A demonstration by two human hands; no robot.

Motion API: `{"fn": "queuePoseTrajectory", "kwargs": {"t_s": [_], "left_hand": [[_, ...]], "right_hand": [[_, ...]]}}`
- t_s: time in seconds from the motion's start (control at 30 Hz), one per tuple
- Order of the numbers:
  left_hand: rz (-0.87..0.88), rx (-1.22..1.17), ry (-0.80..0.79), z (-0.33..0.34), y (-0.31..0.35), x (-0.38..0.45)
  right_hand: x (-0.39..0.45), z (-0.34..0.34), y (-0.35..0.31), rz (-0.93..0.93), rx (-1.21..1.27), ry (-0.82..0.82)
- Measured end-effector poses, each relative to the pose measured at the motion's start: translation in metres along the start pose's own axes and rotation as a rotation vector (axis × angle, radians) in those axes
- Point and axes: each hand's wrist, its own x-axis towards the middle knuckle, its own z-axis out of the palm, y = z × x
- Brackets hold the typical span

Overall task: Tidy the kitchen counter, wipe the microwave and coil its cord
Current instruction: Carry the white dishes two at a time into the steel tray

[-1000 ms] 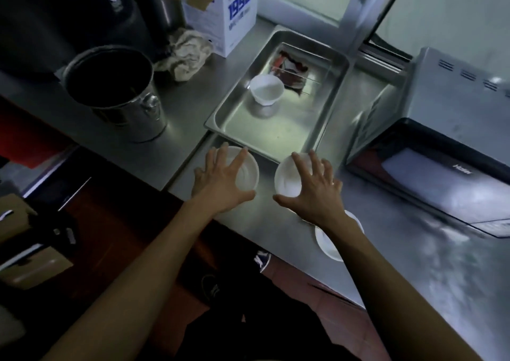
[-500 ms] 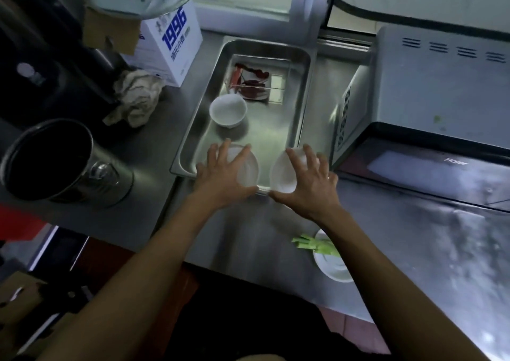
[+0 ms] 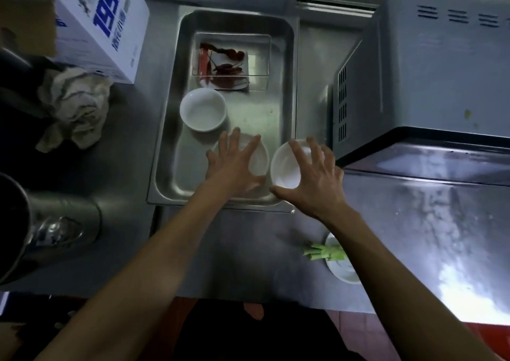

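Your table (image 3: 248, 253) is brushed steel, dull with streaky glare at 4 o'clock. The tray (image 3: 287, 107) at 12 is smoother, shinier steel. Both bowls (image 3: 202, 109) you see in it look like glossy white ceramic. The rag (image 3: 74, 107) at 10 is rumpled cloth, the box (image 3: 105, 27) matt printed card, the microwave (image 3: 430, 68) matt grey metal.
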Motion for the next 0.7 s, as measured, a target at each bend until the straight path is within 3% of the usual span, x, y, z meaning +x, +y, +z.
{"fn": "queuePoseTrajectory", "kwargs": {"t_s": [0.33, 0.7], "left_hand": [[0.077, 0.082, -0.091, 0.019, -0.01, 0.032], [0.095, 0.105, 0.062, 0.013, -0.036, 0.008]], "right_hand": [[0.021, 0.008, -0.01, 0.077, 0.03, 0.0], [0.031, 0.005, -0.029, 0.04, 0.019, 0.017]]}}
